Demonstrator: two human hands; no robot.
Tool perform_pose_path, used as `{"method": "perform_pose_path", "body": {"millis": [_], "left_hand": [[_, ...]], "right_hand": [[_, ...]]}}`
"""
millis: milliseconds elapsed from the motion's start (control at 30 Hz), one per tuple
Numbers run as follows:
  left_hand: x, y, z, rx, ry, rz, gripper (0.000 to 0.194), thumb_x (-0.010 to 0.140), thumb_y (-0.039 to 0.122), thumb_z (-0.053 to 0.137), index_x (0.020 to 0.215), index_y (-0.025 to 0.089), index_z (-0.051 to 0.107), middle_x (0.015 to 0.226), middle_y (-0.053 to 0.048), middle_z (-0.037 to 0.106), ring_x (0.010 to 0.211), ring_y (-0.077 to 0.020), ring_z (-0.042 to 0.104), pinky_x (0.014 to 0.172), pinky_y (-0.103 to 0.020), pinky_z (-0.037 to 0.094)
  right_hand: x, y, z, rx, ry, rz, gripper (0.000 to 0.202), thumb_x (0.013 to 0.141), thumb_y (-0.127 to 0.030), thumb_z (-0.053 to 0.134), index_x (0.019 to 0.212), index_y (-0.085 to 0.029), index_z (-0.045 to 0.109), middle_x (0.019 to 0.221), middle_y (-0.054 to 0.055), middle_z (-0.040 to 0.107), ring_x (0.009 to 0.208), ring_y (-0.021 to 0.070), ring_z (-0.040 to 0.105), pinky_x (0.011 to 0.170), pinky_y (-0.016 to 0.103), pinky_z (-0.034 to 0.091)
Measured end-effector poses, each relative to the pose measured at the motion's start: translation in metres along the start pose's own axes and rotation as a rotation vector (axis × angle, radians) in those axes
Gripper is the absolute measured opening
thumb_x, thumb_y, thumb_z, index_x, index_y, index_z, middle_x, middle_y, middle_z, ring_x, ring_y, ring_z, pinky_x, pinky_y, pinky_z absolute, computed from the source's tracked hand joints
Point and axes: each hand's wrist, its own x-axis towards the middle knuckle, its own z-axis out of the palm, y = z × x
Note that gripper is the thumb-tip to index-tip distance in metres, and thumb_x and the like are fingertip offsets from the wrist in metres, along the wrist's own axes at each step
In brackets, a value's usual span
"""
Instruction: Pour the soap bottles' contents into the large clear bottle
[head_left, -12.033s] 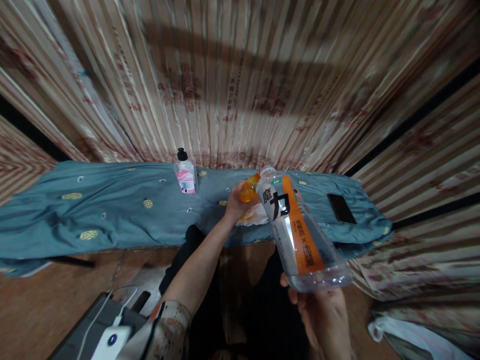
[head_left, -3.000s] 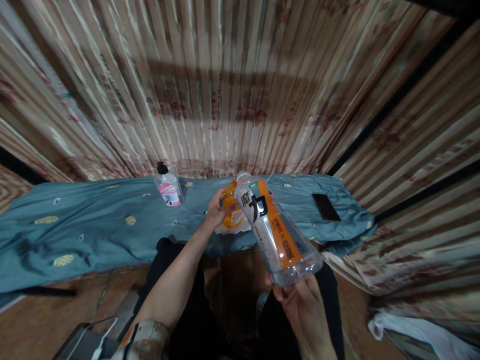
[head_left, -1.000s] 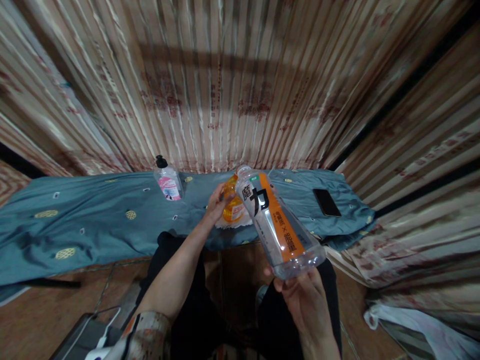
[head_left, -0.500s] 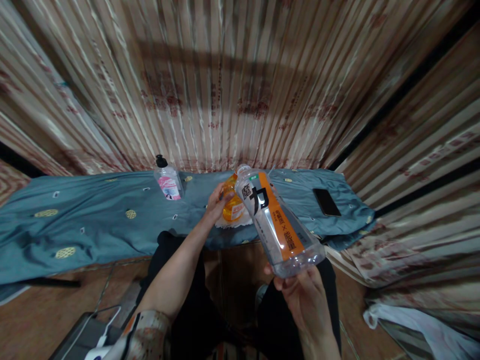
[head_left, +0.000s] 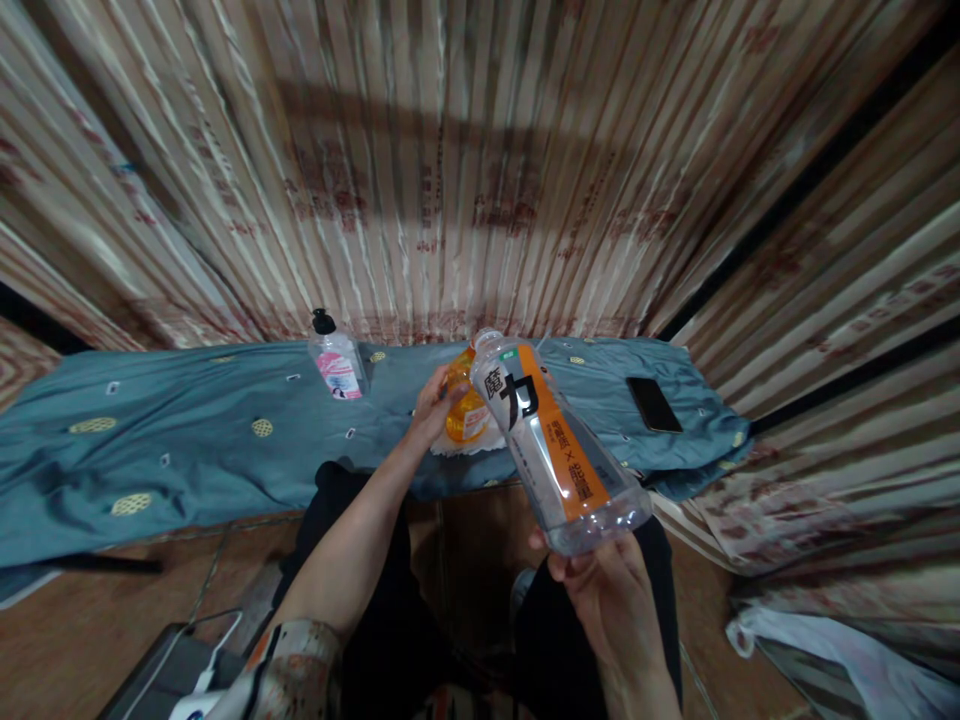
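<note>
My right hand [head_left: 611, 590] grips the base of a clear plastic bottle [head_left: 555, 440] with an orange label. The bottle is tilted, base raised toward me, its neck over the top of an orange bottle [head_left: 466, 412]. Whether the two mouths touch is hidden. My left hand [head_left: 435, 405] is closed around the left side of the orange bottle, which stands on a white cloth or tissue [head_left: 487, 440]. To the left, a clear pump bottle [head_left: 337, 360] with a black top and a pink-and-white label stands on the cover.
A blue cover [head_left: 247, 390] with pineapple prints lies over the bench or table. A black phone [head_left: 654, 404] rests at the right. Patterned curtains [head_left: 450, 150] hang close behind and at the right. A white cable [head_left: 217, 650] and white bag [head_left: 840, 650] are low down.
</note>
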Motion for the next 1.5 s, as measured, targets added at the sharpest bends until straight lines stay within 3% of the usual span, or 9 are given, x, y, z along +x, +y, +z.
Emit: {"method": "perform_pose_path", "body": {"millis": [333,733,1200,1500], "left_hand": [[0.0000,0.0005,0.0005,0.005,-0.011,0.005,0.064,0.069,0.068,0.077,0.111,0.020,0.068,0.106,-0.006,0.076,0.105,-0.0269,0.069,0.093,-0.035,0.053],[-0.0005,0.0007,0.0014,-0.050,-0.009,-0.027,0.060,0.068,0.062,0.080,0.110,0.020,0.069,0.107,-0.005,0.076,0.105,-0.0264,0.069,0.091,-0.033,0.053],[-0.0002,0.0007,0.0003,-0.013,-0.004,-0.014,0.064,0.066,0.065,0.080,0.110,0.020,0.068,0.109,-0.006,0.076,0.109,-0.0283,0.068,0.096,-0.035,0.052],[0.0001,0.0007,0.0000,0.001,-0.010,-0.002,0.062,0.068,0.064,0.079,0.111,0.020,0.068,0.111,-0.006,0.075,0.111,-0.0281,0.068,0.098,-0.035,0.051]], "right_hand": [[-0.0016,-0.0006,0.0016,0.000,0.010,0.005,0.021,0.074,-0.038,0.093,0.085,-0.026,0.082,0.072,0.005,0.082,0.058,0.0208,0.079,0.045,0.018,0.057],[-0.0012,0.0000,-0.0002,-0.014,0.049,0.022,0.027,0.072,-0.040,0.094,0.091,-0.026,0.082,0.073,0.006,0.082,0.058,0.0220,0.079,0.043,0.019,0.056],[-0.0016,-0.0024,0.0033,-0.052,0.097,0.000,0.036,0.064,-0.043,0.098,0.087,-0.023,0.078,0.071,0.006,0.081,0.055,0.0240,0.077,0.040,0.022,0.055],[-0.0019,-0.0009,-0.0002,-0.034,0.086,0.013,0.029,0.067,-0.039,0.097,0.076,-0.021,0.076,0.068,0.004,0.079,0.055,0.0227,0.077,0.041,0.022,0.056]]}}
